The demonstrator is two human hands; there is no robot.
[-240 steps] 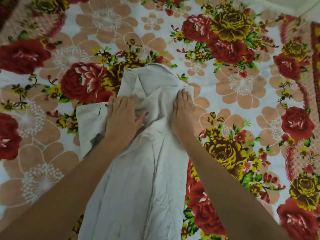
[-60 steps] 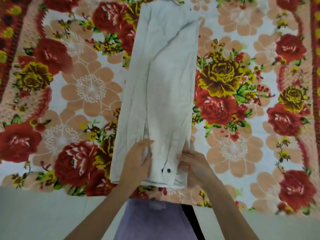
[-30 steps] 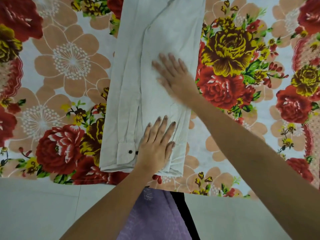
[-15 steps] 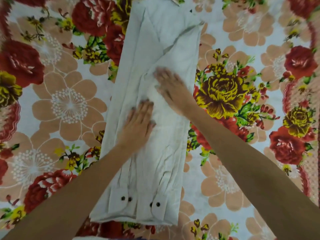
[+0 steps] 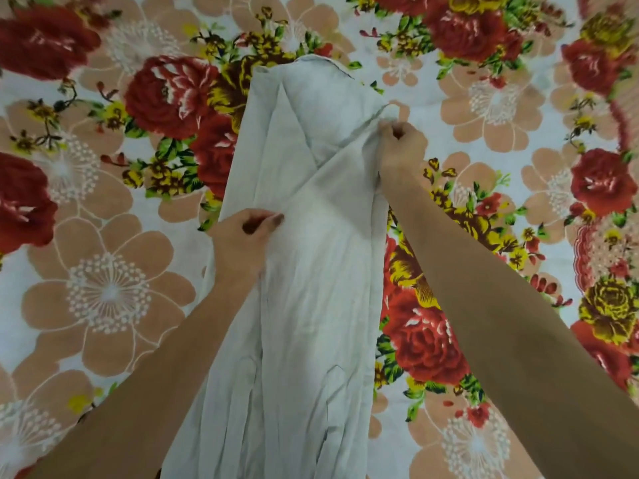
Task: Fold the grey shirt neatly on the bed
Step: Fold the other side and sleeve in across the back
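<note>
- From where I stand, no words, labels, brand marks or numbers can be read on the grey shirt (image 5: 311, 271).
- The bedsheet (image 5: 103, 288) has only a flower print, with no lettering or signs on it.

Bare left arm (image 5: 155, 375) and right arm (image 5: 501, 305) outstretched, the left hand (image 5: 242, 240) pinches the grey shirt (image 5: 311, 305) in curled fingers (image 5: 273, 220) while the right hand (image 5: 401, 146), beyond and right of those fingers, clenches its edge.
</note>
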